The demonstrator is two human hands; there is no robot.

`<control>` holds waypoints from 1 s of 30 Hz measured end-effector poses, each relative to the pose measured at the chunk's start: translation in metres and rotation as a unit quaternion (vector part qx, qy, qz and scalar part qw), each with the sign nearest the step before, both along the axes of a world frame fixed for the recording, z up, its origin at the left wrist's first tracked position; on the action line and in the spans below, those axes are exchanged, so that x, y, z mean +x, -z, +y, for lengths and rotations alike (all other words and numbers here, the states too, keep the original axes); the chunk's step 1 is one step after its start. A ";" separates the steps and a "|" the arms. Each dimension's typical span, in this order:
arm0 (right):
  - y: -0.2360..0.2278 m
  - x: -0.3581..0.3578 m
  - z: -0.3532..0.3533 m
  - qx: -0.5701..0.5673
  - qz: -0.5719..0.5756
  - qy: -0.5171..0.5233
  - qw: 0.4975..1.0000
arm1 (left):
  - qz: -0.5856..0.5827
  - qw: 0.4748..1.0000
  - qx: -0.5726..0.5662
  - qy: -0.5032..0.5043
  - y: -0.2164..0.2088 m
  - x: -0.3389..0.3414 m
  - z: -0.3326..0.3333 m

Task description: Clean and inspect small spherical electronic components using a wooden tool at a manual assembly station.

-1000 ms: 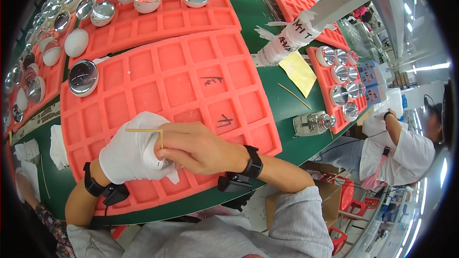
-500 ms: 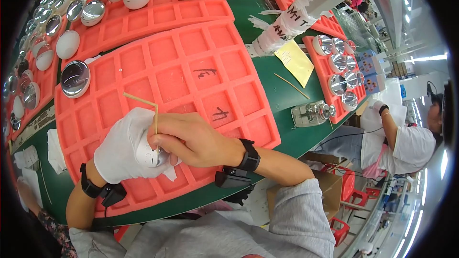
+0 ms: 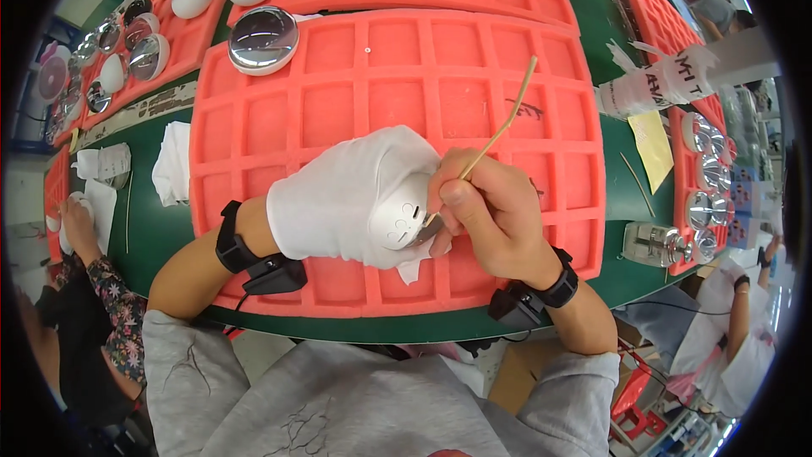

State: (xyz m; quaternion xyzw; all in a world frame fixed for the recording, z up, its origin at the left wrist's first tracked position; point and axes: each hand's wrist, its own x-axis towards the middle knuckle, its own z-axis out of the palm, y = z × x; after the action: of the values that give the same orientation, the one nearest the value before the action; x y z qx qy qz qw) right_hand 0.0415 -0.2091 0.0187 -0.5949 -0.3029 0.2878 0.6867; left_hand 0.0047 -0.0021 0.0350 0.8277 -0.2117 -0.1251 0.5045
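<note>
My left hand [image 3: 338, 195], in a white glove, is closed around a small white rounded device [image 3: 396, 216] with slots and curved marks on its face. Bare fingers of my right hand [image 3: 499, 211] pinch a thin bent wooden stick [image 3: 508, 117]. Its lower end meets the device's edge beside the slots, and the long upper part slants up to the right. A scrap of white cloth or tissue hangs below the device. Both hands are over a red foam tray [image 3: 393, 114] with square pockets. On that tray's far left corner rests a white dome with a mirrored face [image 3: 263, 40].
More trays with mirrored domes stand at the far left and at the right [image 3: 683, 178]. A glass bottle [image 3: 650, 244], a yellow packet [image 3: 651, 148] and another stick [image 3: 636, 184] lie on the right. White cloth [image 3: 172, 163] lies left. Co-workers sit on both sides.
My view has turned, so the tray and hands sit farther right in the picture. The stick's upper part, which bent to the left, now points up to the right. Both holds are unchanged.
</note>
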 end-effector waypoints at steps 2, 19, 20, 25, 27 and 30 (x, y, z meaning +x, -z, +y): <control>0.000 0.001 0.001 -0.014 -0.032 0.002 0.999 | 0.002 1.000 0.004 -0.005 0.001 -0.001 0.001; 0.006 0.010 0.005 0.017 -0.314 -0.020 0.949 | -0.127 0.989 0.070 0.007 0.027 -0.003 0.007; 0.006 0.010 0.005 0.017 -0.314 -0.020 0.949 | -0.132 0.987 0.083 0.030 0.028 -0.002 0.007; 0.004 0.004 0.004 0.014 -0.230 -0.003 0.973 | -0.084 0.995 0.053 -0.006 0.020 -0.004 0.006; 0.001 -0.003 0.004 -0.011 -0.063 0.033 0.997 | -0.060 0.997 0.038 -0.013 0.016 -0.004 0.006; 0.001 -0.003 0.005 -0.010 -0.113 0.035 0.993 | -0.039 0.999 0.030 -0.019 0.016 -0.004 0.006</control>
State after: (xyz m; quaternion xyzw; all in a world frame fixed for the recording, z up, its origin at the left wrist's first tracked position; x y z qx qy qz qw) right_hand 0.0387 -0.2042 0.0179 -0.6408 -0.3543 0.1972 0.6519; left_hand 0.0006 0.0034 0.0187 0.8504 -0.2114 -0.0894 0.4735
